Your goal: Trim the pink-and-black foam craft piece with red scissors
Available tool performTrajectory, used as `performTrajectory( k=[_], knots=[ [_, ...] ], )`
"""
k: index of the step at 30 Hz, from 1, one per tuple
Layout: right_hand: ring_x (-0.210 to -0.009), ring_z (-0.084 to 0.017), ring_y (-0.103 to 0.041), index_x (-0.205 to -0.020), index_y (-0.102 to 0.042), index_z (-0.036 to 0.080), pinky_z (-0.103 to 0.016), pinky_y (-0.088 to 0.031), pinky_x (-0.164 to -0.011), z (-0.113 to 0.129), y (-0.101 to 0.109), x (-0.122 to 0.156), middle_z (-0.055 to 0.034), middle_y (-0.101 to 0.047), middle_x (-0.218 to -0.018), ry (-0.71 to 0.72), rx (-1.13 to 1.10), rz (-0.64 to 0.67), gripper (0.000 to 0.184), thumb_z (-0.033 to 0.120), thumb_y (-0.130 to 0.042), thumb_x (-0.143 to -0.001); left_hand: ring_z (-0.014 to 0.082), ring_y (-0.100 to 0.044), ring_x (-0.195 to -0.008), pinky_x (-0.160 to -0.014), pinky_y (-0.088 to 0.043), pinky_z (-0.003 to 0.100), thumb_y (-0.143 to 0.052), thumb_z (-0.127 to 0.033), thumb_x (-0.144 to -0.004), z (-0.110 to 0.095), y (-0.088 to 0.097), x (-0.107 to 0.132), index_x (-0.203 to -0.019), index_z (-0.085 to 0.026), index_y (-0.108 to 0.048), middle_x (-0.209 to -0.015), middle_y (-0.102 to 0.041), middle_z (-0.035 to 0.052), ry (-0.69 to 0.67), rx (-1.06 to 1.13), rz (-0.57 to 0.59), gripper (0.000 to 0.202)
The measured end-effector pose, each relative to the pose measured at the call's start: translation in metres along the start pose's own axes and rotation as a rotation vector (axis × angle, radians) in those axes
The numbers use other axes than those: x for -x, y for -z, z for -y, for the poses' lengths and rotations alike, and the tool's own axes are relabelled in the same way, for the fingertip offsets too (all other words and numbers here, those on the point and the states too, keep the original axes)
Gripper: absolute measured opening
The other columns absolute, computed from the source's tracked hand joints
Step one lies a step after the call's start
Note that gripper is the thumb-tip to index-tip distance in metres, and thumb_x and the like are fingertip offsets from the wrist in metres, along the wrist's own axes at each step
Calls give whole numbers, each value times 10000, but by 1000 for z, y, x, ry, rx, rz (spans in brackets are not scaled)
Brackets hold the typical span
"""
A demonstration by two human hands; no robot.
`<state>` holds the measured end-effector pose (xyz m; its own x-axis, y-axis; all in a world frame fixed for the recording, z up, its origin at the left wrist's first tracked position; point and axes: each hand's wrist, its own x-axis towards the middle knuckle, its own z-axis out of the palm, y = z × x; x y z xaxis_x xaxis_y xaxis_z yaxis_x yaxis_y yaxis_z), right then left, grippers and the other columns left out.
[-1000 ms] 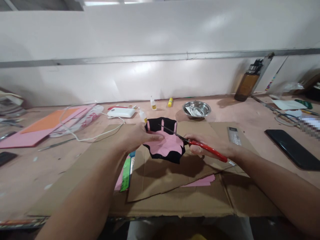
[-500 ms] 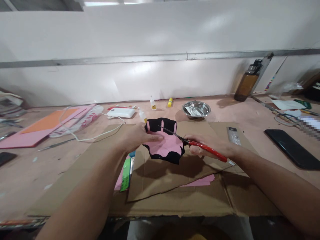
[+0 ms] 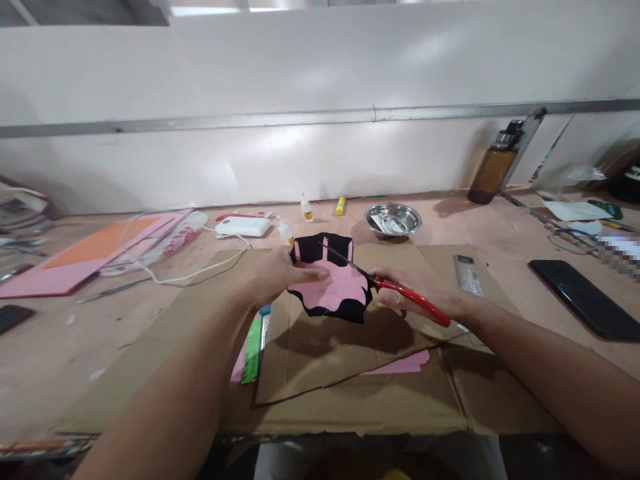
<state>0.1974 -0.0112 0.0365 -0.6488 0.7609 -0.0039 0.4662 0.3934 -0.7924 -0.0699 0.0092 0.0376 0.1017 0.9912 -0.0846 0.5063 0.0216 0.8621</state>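
A black piece of material with a pink cut-out shape on it (image 3: pixel 333 290) is pinched in my left hand (image 3: pixel 280 273), the thumb lying on the pink face. Red-handled scissors (image 3: pixel 417 301) are in my right hand (image 3: pixel 413 290). Their dark blade lies across the front of the piece, pointing up and left, and the piece's right edge meets the scissors near the pivot. Whether the other blade is behind the piece is hidden. Both hands hover above a cardboard sheet (image 3: pixel 320 373).
Beyond the cardboard stand small glue bottles (image 3: pixel 307 210), a yellow glue stick (image 3: pixel 341 206) and a steel bowl (image 3: pixel 393 230). At right lie a small grater (image 3: pixel 467 273) and a black phone (image 3: pixel 583 297). Pink and orange sheets (image 3: pixel 100 250), a white device (image 3: pixel 243 226) and its cable lie left.
The lower right part of the black piece has shifted slightly up and right. The scissors' handle end has moved a little left. Both hands keep their hold.
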Motion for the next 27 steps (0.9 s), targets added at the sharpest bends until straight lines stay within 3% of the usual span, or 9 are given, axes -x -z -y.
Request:
performTrajectory(
  k=[4, 9, 18, 27],
  knots=[
    [-851, -259, -597, -1140, -622, 251, -409, -506, -775, 3, -3, -1, -76, -653, -962, -11, 7, 38, 554, 697, -434, -870, 280, -691, -868, -735, -553, 345, -853, -418, -564, 0, -1, 0, -849, -215, -769, -948, -775, 68, 2, 113, 69, 360],
    [-781, -224, -590, -1130, -606, 225, -410, -493, -801, -2, -8, -1, -62, -646, -930, -4, -32, -17, 559, 688, -395, -899, 262, -689, -847, -758, -552, 354, -841, -369, -608, -3, -4, 1, -817, -216, -763, -940, -772, 67, 17, 257, 139, 270],
    [-634, -163, -488, -976, -577, 232, -302, -452, -588, 0, -14, 2, -11, -566, -774, 25, -143, -54, 428, 624, -409, -933, 235, -682, -762, -599, -529, 279, -866, -251, -545, -25, -10, 11, -743, -199, -713, -753, -745, 36, 56, 284, 35, 255],
    [-494, -125, -334, -725, -386, 240, -279, -317, -457, -4, -18, 1, 47, -367, -613, 31, -242, -70, 423, 604, -395, -940, 222, -690, -790, -701, -558, 325, -869, -333, -597, 5, -17, -3, -918, -182, -719, -957, -764, 74, 7, 443, 120, 385]
  ],
)
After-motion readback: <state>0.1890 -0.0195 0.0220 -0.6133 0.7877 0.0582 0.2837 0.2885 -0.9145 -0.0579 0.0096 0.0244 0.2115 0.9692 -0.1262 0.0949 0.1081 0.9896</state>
